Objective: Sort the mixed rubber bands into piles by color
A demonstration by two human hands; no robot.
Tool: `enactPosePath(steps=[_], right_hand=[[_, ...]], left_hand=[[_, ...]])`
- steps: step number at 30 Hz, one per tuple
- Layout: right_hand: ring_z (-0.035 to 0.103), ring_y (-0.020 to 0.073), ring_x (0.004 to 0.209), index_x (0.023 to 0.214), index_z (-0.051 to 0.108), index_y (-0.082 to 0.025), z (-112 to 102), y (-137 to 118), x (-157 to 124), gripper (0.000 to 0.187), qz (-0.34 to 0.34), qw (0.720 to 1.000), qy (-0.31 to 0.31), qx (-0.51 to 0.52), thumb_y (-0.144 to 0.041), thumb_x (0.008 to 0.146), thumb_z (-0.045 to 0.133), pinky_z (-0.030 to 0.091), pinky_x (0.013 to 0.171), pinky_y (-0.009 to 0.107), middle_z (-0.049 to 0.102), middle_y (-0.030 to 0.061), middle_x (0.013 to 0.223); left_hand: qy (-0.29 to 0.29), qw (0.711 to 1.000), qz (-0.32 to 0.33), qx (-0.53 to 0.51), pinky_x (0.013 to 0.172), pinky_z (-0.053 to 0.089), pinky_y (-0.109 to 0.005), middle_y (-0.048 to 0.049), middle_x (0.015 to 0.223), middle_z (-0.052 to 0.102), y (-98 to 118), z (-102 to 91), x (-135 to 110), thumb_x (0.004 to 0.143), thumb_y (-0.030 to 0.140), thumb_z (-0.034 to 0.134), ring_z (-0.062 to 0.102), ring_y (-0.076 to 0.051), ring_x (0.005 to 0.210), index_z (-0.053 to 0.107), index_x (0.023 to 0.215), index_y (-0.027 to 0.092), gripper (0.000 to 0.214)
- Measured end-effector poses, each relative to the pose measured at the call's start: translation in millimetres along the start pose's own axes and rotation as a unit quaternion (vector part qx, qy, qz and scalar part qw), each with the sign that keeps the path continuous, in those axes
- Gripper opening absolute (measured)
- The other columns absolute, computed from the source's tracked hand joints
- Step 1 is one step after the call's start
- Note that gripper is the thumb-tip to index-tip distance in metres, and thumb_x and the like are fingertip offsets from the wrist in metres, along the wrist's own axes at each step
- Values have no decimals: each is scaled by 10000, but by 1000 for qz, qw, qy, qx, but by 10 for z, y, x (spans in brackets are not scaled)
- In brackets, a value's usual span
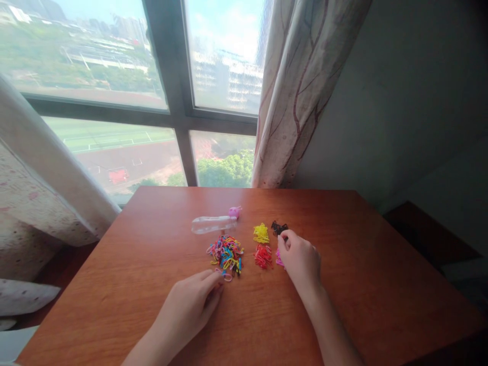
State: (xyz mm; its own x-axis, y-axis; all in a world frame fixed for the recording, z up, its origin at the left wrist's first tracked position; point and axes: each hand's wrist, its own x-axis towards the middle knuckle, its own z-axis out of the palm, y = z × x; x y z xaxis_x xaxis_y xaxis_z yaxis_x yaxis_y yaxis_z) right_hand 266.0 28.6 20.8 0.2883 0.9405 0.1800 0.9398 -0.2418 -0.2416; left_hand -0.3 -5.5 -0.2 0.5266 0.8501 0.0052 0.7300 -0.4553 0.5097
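Observation:
A mixed pile of coloured rubber bands (226, 252) lies mid-table. Beside it sit small sorted piles: yellow (261, 233), red (263, 255), black (278, 227) and a pink one (278, 259) partly hidden under my right hand. My left hand (190, 305) rests flat with fingers stretched out, its tips touching a loose band at the mixed pile's near edge. My right hand (300, 259) is curled, fingertips pinched close to the black pile; what it holds, if anything, is hidden.
A clear plastic bottle with a pink cap (215, 222) lies on its side behind the mixed pile. The wooden table (152, 264) stands against a window, with curtains (301, 86) at both sides. A dark low surface sits to the right.

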Motion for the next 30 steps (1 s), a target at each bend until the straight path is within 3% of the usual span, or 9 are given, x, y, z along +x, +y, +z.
enactPosePath(steps=[6,14,23,30], right_hand=[[586,140,585,839,669,-236,114,-134,-435,176,-69,993,10,92,-260,930,521,237,553,269,676,-10,682],[575,125,586,795,613,-224,304,-362,-872,170,-122,978,-18,169,-180,914,501,242,580,266,644,-22,664],[542,128,592,771,576,-228,343,-392,-1010,170,-154,971,-21,184,-146,897,496,226,592,280,594,-33,649],[534,130,602,772,560,-230,346,-387,-1009,167,-153,969,-30,194,-147,902,496,220,593,284,580,-35,655]], left_hand=[[1,1000,-14,8,689,472,-225,-8,913,707,-16,6,7,937,180,390,684,-166,815,628,975,256,254],[50,996,-62,31,660,476,-229,7,877,715,-61,-34,-7,923,225,443,682,-166,765,651,998,271,226],[60,997,-42,31,675,493,-231,-3,955,741,-16,59,30,933,239,459,706,-170,822,629,1090,280,235],[39,999,-35,10,737,515,-242,-11,1008,741,18,75,72,951,249,433,712,-173,870,659,1044,283,247]])
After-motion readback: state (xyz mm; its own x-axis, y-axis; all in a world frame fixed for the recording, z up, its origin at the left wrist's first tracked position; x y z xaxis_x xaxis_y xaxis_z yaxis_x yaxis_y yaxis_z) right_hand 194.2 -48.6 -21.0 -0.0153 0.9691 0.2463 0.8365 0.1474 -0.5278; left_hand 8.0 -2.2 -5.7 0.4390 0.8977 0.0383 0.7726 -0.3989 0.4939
